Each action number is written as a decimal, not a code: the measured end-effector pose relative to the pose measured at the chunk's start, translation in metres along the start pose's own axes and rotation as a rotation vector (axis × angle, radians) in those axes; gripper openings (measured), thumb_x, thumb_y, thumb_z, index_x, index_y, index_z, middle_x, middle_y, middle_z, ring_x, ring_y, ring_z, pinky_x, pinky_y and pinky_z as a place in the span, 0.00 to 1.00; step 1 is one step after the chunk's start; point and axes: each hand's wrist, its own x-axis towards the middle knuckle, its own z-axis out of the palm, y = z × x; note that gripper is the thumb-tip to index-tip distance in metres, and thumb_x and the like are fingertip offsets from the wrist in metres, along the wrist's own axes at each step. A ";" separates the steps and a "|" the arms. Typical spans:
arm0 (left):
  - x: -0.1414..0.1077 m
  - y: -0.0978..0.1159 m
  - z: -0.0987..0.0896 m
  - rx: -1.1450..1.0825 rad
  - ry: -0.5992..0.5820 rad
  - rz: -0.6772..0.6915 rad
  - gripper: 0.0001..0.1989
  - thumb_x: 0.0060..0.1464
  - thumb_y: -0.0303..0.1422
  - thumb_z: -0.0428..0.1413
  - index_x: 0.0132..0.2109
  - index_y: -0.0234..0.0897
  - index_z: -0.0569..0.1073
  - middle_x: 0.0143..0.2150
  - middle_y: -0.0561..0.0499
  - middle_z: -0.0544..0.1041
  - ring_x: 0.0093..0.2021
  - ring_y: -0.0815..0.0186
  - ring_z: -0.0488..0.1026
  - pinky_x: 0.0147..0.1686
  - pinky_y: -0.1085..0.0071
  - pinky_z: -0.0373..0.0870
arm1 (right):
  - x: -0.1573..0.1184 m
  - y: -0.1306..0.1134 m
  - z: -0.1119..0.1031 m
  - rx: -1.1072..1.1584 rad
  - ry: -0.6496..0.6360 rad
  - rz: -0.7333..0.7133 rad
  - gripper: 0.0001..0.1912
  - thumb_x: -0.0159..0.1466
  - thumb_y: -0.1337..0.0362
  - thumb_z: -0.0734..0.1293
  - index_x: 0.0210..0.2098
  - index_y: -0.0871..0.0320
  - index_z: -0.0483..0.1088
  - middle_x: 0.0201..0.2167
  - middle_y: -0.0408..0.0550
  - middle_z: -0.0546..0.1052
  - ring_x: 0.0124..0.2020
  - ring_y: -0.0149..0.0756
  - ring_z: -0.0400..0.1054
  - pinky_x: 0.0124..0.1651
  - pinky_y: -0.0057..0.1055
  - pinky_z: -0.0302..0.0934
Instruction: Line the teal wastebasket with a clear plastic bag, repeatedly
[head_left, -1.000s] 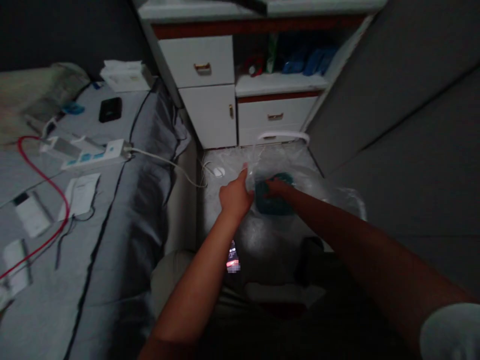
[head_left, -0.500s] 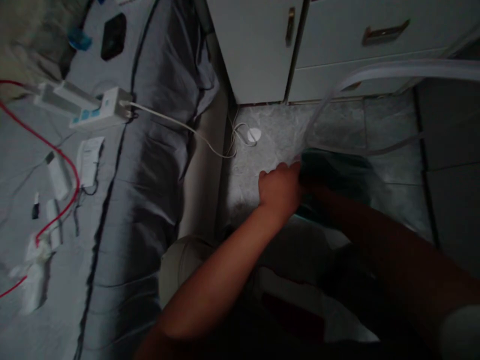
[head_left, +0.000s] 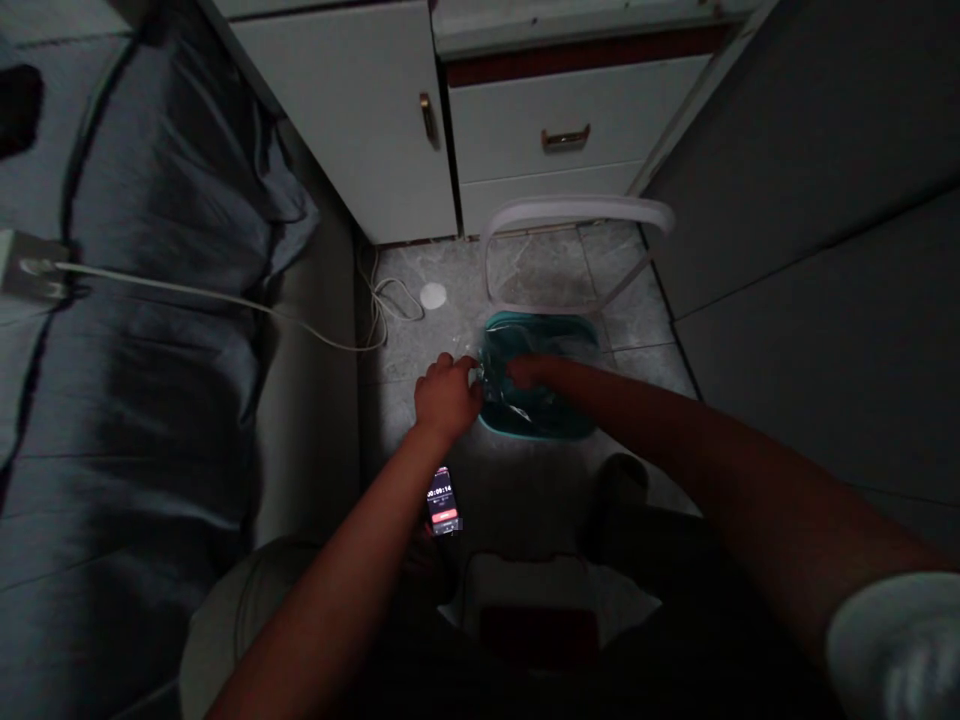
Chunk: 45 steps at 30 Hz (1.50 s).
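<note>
A teal bin (head_left: 540, 430) stands on the floor, lined with a clear plastic bag (head_left: 499, 395). Its pale ring-shaped rim frame (head_left: 577, 208) is tipped up at the far side. At the bin's left edge, my left hand (head_left: 448, 398) is closed, thumb and fingers pinching the bag's edge. My right hand (head_left: 529, 372) reaches over the opening into the bin, against the bag. Dim light and the bag's shine hide how its fingers are set.
A lit phone (head_left: 442, 500) showing a timer lies below my left wrist. A grey-covered bed (head_left: 172, 330) runs along the left, with a white cable (head_left: 225, 298) trailing to the floor. White cabinets (head_left: 360, 110) stand ahead; a dark grey panel (head_left: 810, 180) rises at right.
My view has swung right, so the bin and hands appear further left. The right hand now shows inside the bin's opening. The phone has come into sight.
</note>
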 end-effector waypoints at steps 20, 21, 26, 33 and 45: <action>-0.002 -0.032 -0.017 0.049 0.121 0.429 0.17 0.64 0.29 0.54 0.55 0.44 0.80 0.57 0.43 0.78 0.60 0.50 0.72 0.62 0.54 0.66 | -0.229 0.040 -0.036 -0.227 0.416 0.141 0.19 0.68 0.62 0.69 0.58 0.53 0.77 0.59 0.52 0.78 0.59 0.46 0.73 0.60 0.37 0.65; 0.000 -0.033 -0.015 0.087 0.034 0.481 0.19 0.63 0.29 0.54 0.58 0.45 0.79 0.58 0.43 0.79 0.61 0.50 0.73 0.63 0.54 0.66 | -0.226 0.036 -0.032 -0.222 0.366 0.128 0.21 0.67 0.62 0.70 0.59 0.53 0.77 0.60 0.52 0.78 0.59 0.46 0.73 0.60 0.37 0.65; 0.014 -0.043 0.000 0.167 -0.104 0.450 0.20 0.65 0.35 0.58 0.62 0.44 0.77 0.59 0.41 0.81 0.61 0.47 0.75 0.61 0.53 0.67 | -0.212 0.031 -0.017 -0.269 0.180 0.130 0.24 0.66 0.62 0.71 0.61 0.52 0.76 0.60 0.52 0.79 0.59 0.48 0.74 0.56 0.36 0.66; 0.036 -0.053 0.014 -0.001 -0.169 0.424 0.17 0.62 0.36 0.61 0.57 0.43 0.79 0.48 0.49 0.87 0.51 0.57 0.81 0.53 0.65 0.71 | -0.209 0.030 -0.016 -0.310 0.129 0.137 0.12 0.66 0.63 0.70 0.48 0.53 0.81 0.49 0.51 0.83 0.50 0.47 0.77 0.47 0.34 0.65; 0.026 -0.077 0.010 -0.032 -0.296 0.627 0.08 0.56 0.33 0.58 0.37 0.41 0.83 0.39 0.50 0.84 0.40 0.63 0.78 0.42 0.70 0.69 | -0.217 0.049 -0.008 -0.157 0.097 0.130 0.06 0.64 0.66 0.71 0.39 0.56 0.82 0.42 0.49 0.85 0.44 0.41 0.79 0.45 0.31 0.64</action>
